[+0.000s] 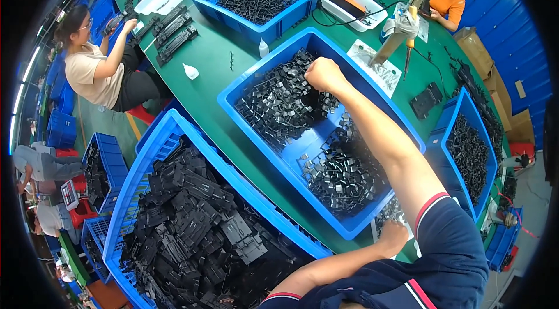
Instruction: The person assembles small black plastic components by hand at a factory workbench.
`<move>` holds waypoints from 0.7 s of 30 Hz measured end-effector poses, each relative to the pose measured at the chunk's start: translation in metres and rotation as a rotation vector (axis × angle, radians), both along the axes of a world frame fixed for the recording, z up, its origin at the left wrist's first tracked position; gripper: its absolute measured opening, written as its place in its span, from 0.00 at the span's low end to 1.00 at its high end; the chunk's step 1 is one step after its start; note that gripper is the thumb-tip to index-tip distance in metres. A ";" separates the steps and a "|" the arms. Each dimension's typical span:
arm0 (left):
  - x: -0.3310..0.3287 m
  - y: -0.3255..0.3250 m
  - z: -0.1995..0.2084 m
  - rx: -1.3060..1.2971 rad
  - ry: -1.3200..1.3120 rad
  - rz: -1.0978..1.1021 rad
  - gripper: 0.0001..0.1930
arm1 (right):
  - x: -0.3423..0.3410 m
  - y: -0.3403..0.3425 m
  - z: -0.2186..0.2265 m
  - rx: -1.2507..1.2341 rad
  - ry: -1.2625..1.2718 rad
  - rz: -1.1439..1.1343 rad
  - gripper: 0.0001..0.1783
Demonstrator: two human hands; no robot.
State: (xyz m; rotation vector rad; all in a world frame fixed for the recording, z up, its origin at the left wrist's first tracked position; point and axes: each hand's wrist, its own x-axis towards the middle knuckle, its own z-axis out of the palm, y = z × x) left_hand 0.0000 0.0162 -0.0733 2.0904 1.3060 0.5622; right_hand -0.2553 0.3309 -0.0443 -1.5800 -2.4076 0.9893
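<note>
My right hand (pixel 326 75) reaches over the far part of a blue bin (pixel 233 101) of small parts. Its fingers are curled closed beside the heap of black parts with shiny metal clips (pixel 279 99); whatever they may hold is hidden. A second heap of clip parts (pixel 343 169) fills the bin's near end, with bare blue bottom between the two. Just outside the bin's near right corner, my left hand (pixel 393 238) is closed in a fist, next to small silvery pieces (pixel 391 211) on the table. I cannot make out anything in it.
A blue basket (pixel 201 132) of flat black plastic parts stands near left. More blue bins of black parts stand on the far table (pixel 256 6) and at right (pixel 466 152). A metal post fixture (pixel 391 47) stands beyond my arm. Two people work across the table and at left.
</note>
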 end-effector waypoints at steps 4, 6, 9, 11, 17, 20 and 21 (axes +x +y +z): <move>-0.001 0.000 0.004 0.006 0.029 -0.035 0.07 | -0.002 -0.011 0.016 0.085 -0.154 0.101 0.13; 0.013 -0.005 -0.017 -0.014 -0.087 0.100 0.06 | -0.010 -0.020 0.022 0.172 -0.226 0.140 0.14; 0.031 -0.008 -0.041 0.020 -0.277 0.218 0.06 | -0.015 -0.021 0.023 0.157 -0.248 0.082 0.14; 0.042 -0.009 -0.053 0.038 -0.311 0.231 0.06 | -0.017 -0.017 0.016 0.137 -0.238 0.042 0.14; 0.021 -0.003 -0.020 -0.010 -0.250 0.206 0.07 | -0.003 -0.002 0.013 -0.029 -0.040 0.019 0.10; 0.016 0.000 -0.014 -0.017 -0.216 0.166 0.07 | 0.000 0.000 0.030 -0.186 0.281 0.105 0.10; 0.015 0.001 -0.012 -0.020 -0.181 0.141 0.07 | -0.002 0.000 0.035 -0.331 0.337 0.139 0.13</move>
